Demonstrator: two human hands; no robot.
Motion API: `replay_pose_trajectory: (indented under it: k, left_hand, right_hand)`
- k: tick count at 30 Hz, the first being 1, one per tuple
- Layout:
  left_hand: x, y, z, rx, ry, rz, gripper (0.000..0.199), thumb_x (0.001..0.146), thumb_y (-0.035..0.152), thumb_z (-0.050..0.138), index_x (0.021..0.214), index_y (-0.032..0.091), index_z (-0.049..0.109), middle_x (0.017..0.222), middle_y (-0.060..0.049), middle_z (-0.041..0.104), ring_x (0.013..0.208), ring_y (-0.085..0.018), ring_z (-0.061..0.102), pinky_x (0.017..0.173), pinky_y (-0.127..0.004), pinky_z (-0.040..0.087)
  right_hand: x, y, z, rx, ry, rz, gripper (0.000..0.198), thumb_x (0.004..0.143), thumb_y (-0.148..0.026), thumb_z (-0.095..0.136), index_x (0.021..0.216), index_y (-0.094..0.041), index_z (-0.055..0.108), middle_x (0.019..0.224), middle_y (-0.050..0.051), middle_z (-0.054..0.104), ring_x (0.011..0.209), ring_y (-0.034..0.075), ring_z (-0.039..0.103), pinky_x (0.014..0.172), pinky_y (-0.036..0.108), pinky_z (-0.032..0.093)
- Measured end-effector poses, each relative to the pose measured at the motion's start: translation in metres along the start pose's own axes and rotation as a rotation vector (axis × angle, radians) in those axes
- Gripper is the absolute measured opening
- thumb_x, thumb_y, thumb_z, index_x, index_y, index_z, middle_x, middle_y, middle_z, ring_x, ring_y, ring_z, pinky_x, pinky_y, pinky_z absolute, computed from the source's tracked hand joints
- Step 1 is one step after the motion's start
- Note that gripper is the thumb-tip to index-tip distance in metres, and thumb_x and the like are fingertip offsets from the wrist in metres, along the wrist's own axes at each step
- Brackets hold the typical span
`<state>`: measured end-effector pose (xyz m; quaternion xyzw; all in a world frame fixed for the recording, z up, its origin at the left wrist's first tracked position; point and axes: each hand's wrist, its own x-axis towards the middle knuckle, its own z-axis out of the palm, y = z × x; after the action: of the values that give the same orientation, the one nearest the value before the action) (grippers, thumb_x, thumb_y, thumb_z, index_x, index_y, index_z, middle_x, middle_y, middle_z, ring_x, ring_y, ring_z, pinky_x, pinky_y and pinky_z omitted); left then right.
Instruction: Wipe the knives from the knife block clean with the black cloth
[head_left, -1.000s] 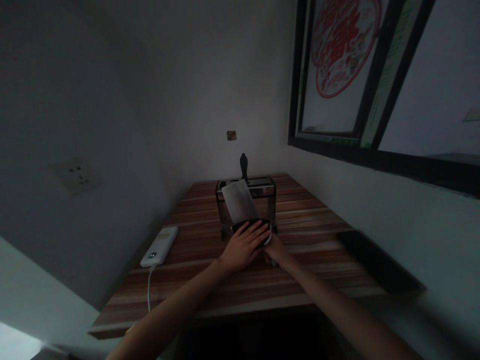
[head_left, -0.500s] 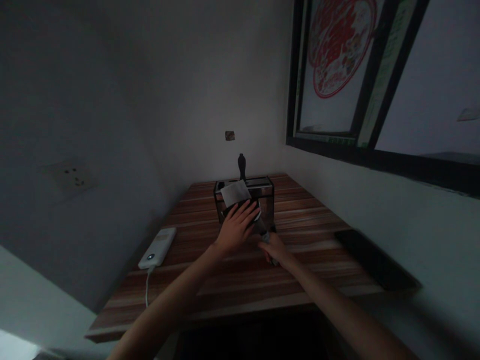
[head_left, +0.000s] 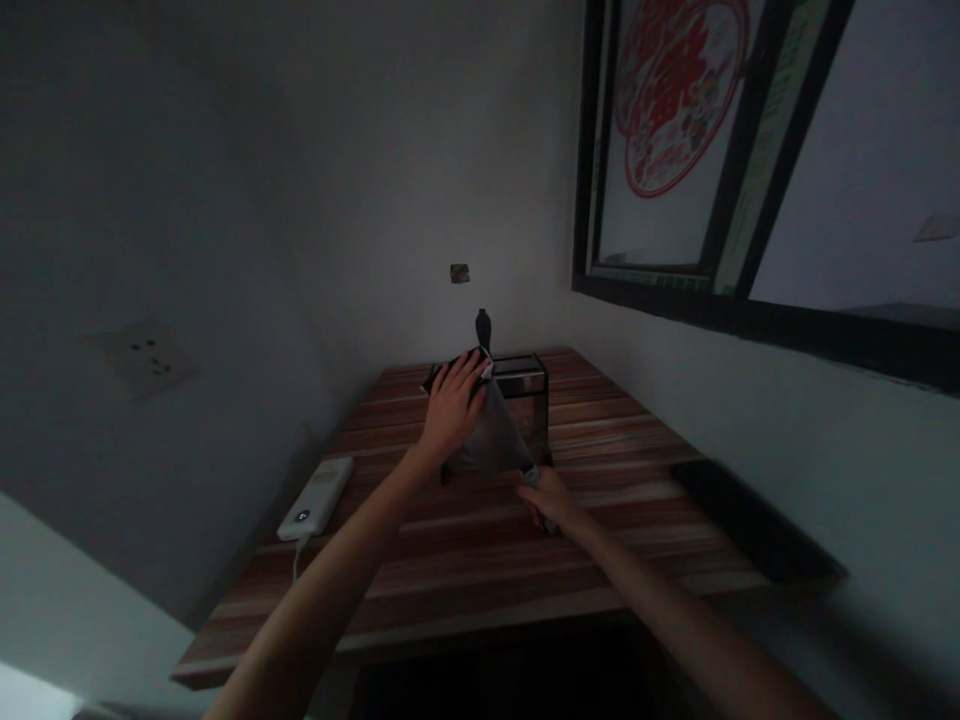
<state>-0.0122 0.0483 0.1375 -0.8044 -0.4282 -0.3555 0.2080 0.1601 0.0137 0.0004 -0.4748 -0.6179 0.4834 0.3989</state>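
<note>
Gripped by its handle in my right hand (head_left: 549, 498) is a cleaver (head_left: 495, 435), its broad grey blade slanting away to the upper left. My left hand (head_left: 454, 405) presses a dark cloth (head_left: 433, 377) with a pale edge over the far end of the blade, fingers laid together across it. Right behind the blade stands a knife block (head_left: 534, 400) with a dark frame and see-through-looking front, partly hidden by the blade and my left hand. One black knife handle (head_left: 483, 327) rises upright from its top.
A white power bank (head_left: 319, 497) with a cable lies at the left of the striped wooden table (head_left: 630, 510). A flat black object (head_left: 750, 520), perhaps a phone or tablet, rests along the right edge. Walls rise behind and on both sides, with a socket (head_left: 146, 357) at left.
My left hand has slid the cloth up and left along the blade, from near the handle to its far end, uncovering the lower blade. My right hand has hardly moved.
</note>
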Motion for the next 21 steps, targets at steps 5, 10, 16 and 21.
replay_pose_trajectory:
  k: [5,10,16,21]
  left_hand:
    - [0.001,0.002,0.003,-0.002,0.018,-0.028,0.043,0.092,0.028,0.03,0.135,0.024,0.033,0.143,-0.003,0.033,0.133,-0.017,0.024,0.109,-0.043,0.019]
    - [0.0,0.003,0.003,0.01,0.019,-0.011,0.044,0.091,0.028,0.031,0.135,0.025,0.032,0.143,-0.003,0.032,0.134,-0.018,0.023,0.109,-0.045,0.018]
    - [-0.005,0.008,0.006,0.052,0.021,0.007,0.045,0.091,0.027,0.031,0.136,0.025,0.03,0.145,-0.002,0.029,0.135,-0.019,0.019,0.11,-0.046,0.015]
    - [-0.012,0.014,0.008,0.075,0.011,0.014,0.046,0.091,0.027,0.031,0.137,0.025,0.028,0.145,-0.002,0.028,0.136,-0.019,0.017,0.11,-0.046,0.016]
  right_hand:
    - [0.001,0.002,0.0,-0.017,-0.014,-0.034,0.021,0.062,-0.029,0.05,0.047,-0.02,0.039,0.031,-0.007,0.041,0.026,0.008,0.04,0.027,0.018,0.03]
    - [0.001,0.003,0.0,-0.005,0.008,-0.025,0.02,0.063,-0.032,0.052,0.05,-0.021,0.041,0.031,-0.007,0.041,0.026,0.009,0.04,0.028,0.019,0.03]
    - [0.0,0.001,0.001,0.008,-0.007,-0.025,0.021,0.062,-0.031,0.052,0.048,-0.021,0.039,0.031,-0.007,0.04,0.026,0.008,0.04,0.028,0.018,0.03]
    - [0.0,0.0,0.001,-0.015,-0.012,-0.034,0.024,0.063,-0.031,0.05,0.044,-0.02,0.039,0.03,-0.007,0.04,0.026,0.008,0.04,0.028,0.017,0.028]
